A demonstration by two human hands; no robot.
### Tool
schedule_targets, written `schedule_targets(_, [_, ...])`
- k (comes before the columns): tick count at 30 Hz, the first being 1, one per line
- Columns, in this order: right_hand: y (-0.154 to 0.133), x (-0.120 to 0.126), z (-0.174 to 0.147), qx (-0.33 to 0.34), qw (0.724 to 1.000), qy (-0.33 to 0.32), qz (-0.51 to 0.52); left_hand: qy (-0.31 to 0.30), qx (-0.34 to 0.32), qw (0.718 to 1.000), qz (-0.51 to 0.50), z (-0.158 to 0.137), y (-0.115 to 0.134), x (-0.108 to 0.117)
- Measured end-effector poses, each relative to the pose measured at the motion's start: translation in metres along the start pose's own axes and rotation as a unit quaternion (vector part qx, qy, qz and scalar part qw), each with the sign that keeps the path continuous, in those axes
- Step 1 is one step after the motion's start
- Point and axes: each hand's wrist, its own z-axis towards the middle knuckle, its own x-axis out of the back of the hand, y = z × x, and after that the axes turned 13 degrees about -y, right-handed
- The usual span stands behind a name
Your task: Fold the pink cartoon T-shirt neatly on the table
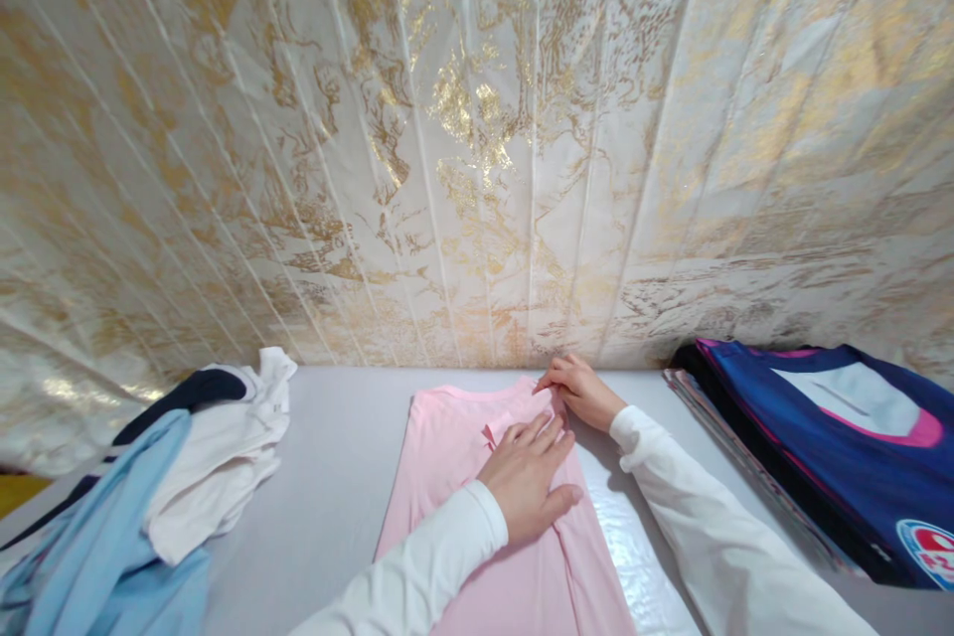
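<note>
A pale pink fabric garment (pixel 541 576) is laid on a light grey tabletop (pixel 328 477), between a loose heap of blue, white and navy clothes (pixel 213 477) and a dark stack of folded clothes (pixel 827 477); it is pressed by the left hand (pixel 529 487), fingers slightly apart; its far right corner is touched by the right hand (pixel 585 393), fingers bent; whether cloth is clamped cannot be told.

Pink garment (pixel 443 462), plain smooth cloth, small darker pink detail (pixel 488 436) below the neckline (pixel 463 395), lying flat at six o'clock, neckline toward twelve o'clock, long fold (pixel 592 581) along its three o'clock side, lower end out of view.
</note>
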Motion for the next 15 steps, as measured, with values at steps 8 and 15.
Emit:
schedule_targets(8, [0.007,0.002,-0.004,-0.045,0.997,0.01,-0.055,0.01,0.007,1.0,0.006,-0.001,0.0,-0.002])
schedule_targets(15, [0.013,-0.003,-0.003,-0.028,0.999,0.01,-0.04,0.019,0.018,1.0,0.003,-0.002,0.0,-0.003])
